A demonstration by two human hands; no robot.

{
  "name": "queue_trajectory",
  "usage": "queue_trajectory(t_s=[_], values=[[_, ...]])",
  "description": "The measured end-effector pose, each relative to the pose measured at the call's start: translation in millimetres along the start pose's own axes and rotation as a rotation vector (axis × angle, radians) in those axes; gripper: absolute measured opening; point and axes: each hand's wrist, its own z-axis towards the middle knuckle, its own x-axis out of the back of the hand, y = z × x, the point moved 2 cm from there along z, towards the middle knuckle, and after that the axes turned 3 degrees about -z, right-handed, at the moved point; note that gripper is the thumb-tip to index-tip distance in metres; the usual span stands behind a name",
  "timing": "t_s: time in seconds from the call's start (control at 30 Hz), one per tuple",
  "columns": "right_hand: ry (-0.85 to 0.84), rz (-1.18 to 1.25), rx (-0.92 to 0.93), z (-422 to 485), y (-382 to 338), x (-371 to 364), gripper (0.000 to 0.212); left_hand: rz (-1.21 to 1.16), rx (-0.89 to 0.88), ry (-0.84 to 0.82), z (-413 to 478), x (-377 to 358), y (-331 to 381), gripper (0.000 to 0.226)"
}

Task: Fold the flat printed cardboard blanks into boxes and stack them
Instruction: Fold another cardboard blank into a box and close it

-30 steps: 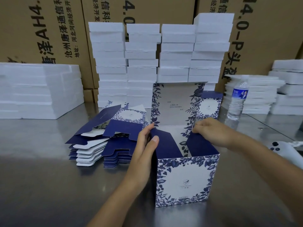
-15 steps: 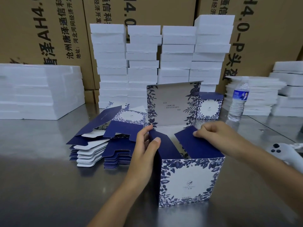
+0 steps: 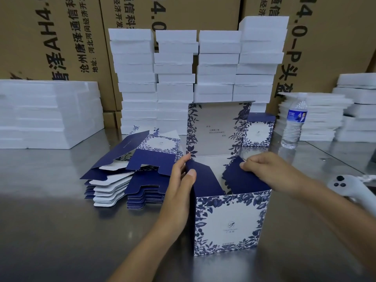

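Head view
Box (image 3: 227, 222): stood upright on the counter (image 3: 50, 231), lid raised, both navy side flaps angled inward.
Left hand (image 3: 179, 192): fingers closed on the left flap.
Right hand (image 3: 270, 169): fingers pinched on the right flap.
Flat blanks (image 3: 130, 176): stacked just left of the box.
Finished box (image 3: 258, 129): set behind, near a water bottle (image 3: 295, 123).

I see steel table (image 3: 50, 231) | box (image 3: 227, 222) centre | blanks (image 3: 130, 176) 10 o'clock | finished box (image 3: 258, 130), bottle (image 3: 294, 124) 1 o'clock | foam stacks (image 3: 46, 112) 9–12 | possibly controller (image 3: 354, 190) 3 o'clock

Bare forearms; no sleeves, rings, watch
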Motion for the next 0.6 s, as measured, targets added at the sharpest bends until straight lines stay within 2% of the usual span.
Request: queue_trajectory(t_s=[0.13,0.43,0.6], values=[[-0.008,0.063,0.005,-5,1,-3,0.051,0.055,-0.029,0.026,1,4,0,0.028],[-0.109,0.011,0.019,-26,-7,8,0.055,0.097,-0.013,0.020,4,6,-3,0.031],[-0.122,-0.090,0.046,-24,-12,10,0.049,0.072,-0.006,-0.005,4,6,-4,0.032]])
